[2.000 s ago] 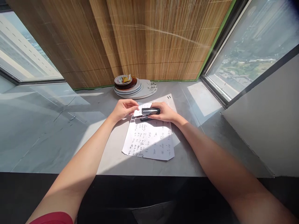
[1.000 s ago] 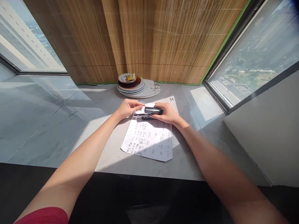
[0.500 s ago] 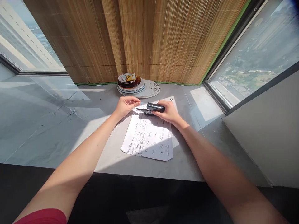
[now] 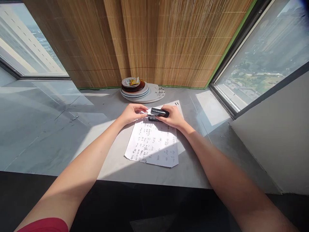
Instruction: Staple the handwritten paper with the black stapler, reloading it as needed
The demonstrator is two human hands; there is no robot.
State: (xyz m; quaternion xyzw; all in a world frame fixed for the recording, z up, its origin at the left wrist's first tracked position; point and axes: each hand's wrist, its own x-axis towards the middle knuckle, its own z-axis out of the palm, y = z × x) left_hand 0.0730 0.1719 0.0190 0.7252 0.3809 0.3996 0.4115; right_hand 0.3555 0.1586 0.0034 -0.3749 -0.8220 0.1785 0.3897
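Note:
A black stapler [image 4: 159, 112] is in my right hand [image 4: 174, 116], whose fingers and thumb wrap round its body from the right. The stapler's top and lower parts stand apart, and its front end points left. My left hand [image 4: 133, 113] is at that front end, thumb and fingers curled towards each other. Whatever lies between its fingertips is too small and bright to make out. Below both hands lies a handwritten white paper sheet [image 4: 154, 145], its upper part partly covered by the hands and the stapler.
Behind my hands, a stack of plates [image 4: 136, 91] sits on a large oval plate [image 4: 156, 93], with a small yellow packet [image 4: 134, 82] on top. A bamboo blind [image 4: 145, 42] hangs behind. Windows flank the grey counter [image 4: 116, 161], whose front edge is near me.
My left hand has come slightly down and right, its fingertips now at the stapler's front. The metal rail that stuck out left of the stapler shows less. The stapler has shifted slightly.

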